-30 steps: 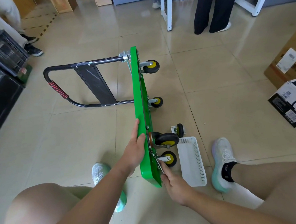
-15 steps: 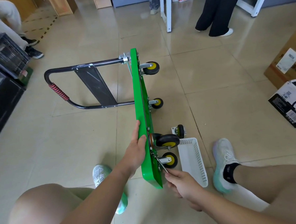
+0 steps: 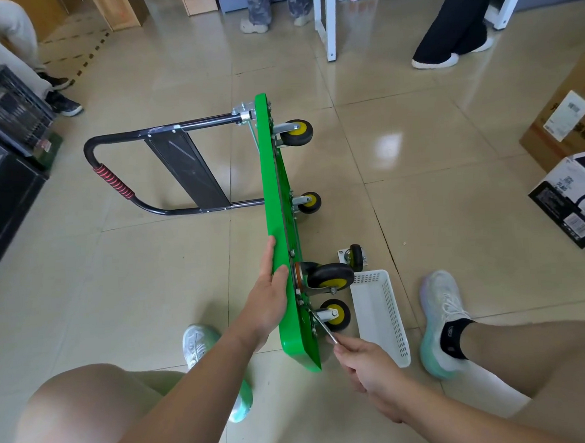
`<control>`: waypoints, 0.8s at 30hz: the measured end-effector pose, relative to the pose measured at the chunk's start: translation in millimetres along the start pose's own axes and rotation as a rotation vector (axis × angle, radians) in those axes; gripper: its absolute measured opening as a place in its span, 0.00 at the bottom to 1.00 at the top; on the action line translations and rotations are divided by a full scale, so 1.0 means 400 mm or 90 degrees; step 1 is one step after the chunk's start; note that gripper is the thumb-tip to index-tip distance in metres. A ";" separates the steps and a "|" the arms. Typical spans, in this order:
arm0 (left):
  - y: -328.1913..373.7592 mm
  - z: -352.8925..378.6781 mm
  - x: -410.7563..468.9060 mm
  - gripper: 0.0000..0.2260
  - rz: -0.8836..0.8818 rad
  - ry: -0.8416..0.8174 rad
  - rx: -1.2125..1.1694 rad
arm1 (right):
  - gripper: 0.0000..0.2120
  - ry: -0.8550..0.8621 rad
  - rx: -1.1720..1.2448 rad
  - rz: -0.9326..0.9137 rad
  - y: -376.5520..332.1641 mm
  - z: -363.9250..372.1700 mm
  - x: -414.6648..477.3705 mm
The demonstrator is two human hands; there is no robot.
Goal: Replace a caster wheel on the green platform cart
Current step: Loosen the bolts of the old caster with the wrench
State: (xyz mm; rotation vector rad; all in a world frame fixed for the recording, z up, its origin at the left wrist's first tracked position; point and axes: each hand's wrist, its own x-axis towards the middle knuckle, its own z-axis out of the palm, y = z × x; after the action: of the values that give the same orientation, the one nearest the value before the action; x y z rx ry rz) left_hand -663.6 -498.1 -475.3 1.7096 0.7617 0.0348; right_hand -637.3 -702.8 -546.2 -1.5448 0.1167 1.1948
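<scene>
Green cart stands on its edge on the floor, left hand flat on its deck, fingers open. Right hand grips a wrench at the nearest wheel; loose wheel and white basket just beyond.

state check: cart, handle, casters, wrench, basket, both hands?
cart: tipped on edge, wheels facing right
handle: unfolded, lying along the floor
mounted casters: four on the underside
loose caster: on the floor beside the basket
wrench: on the plate of the nearest caster
basket: on the floor, looks empty
left hand: bracing the cart's edge
right hand: gripping the wrench
</scene>
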 end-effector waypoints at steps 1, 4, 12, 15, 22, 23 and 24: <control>0.000 0.000 -0.001 0.25 -0.001 -0.001 0.001 | 0.13 0.012 -0.007 -0.001 0.012 -0.005 0.000; 0.002 0.001 -0.001 0.25 -0.003 -0.004 0.000 | 0.14 0.012 -0.006 -0.015 0.021 -0.019 -0.008; 0.003 -0.002 -0.002 0.25 -0.004 -0.002 0.004 | 0.13 -0.005 -0.009 -0.025 -0.001 0.026 0.004; 0.004 0.000 -0.004 0.25 -0.004 -0.002 0.004 | 0.12 -0.040 0.037 0.000 -0.011 0.035 -0.005; 0.007 -0.001 -0.006 0.26 -0.013 0.005 0.003 | 0.10 -0.144 -0.012 0.046 -0.051 0.008 0.006; 0.009 -0.001 -0.008 0.26 -0.010 0.004 0.004 | 0.10 -0.149 -0.021 0.047 -0.058 0.004 0.010; 0.012 -0.001 -0.010 0.26 -0.004 0.003 0.009 | 0.10 -0.151 -0.032 0.046 -0.063 0.002 0.014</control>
State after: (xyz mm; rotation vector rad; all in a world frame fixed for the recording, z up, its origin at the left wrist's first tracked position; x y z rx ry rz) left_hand -664.6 -500.1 -469.6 1.7204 0.7729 0.0293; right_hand -619.2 -689.8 -532.9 -1.4405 -0.0138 1.4385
